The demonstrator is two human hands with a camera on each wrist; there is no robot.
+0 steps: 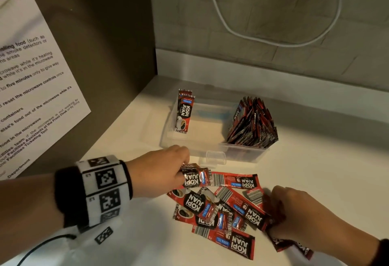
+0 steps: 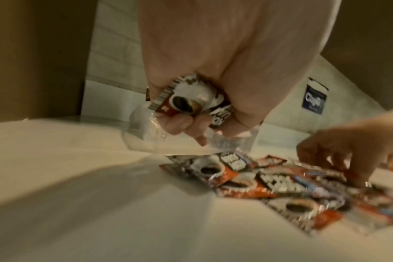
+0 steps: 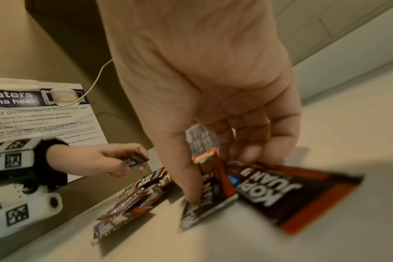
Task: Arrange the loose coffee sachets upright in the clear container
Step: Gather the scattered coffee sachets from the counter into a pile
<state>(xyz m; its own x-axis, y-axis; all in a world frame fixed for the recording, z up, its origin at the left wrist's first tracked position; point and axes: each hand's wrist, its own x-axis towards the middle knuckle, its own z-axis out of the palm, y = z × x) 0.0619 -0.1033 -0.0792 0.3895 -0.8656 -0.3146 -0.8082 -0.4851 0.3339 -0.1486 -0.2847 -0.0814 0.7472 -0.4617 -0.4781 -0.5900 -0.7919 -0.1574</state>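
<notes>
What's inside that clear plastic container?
The clear plastic container holds two upright sachets at left and a packed bunch at right. Its frosted walls hide their bases.

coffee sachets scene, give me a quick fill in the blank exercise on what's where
1. The left hand grips a ____.
2. The bundle of upright sachets stands at the ____ end of the clear container.
3. The loose sachets lie flat on the ____.
4. The cable hanging on the wall is ____ in colour.

Missing words: sachet; right; counter; white
</notes>
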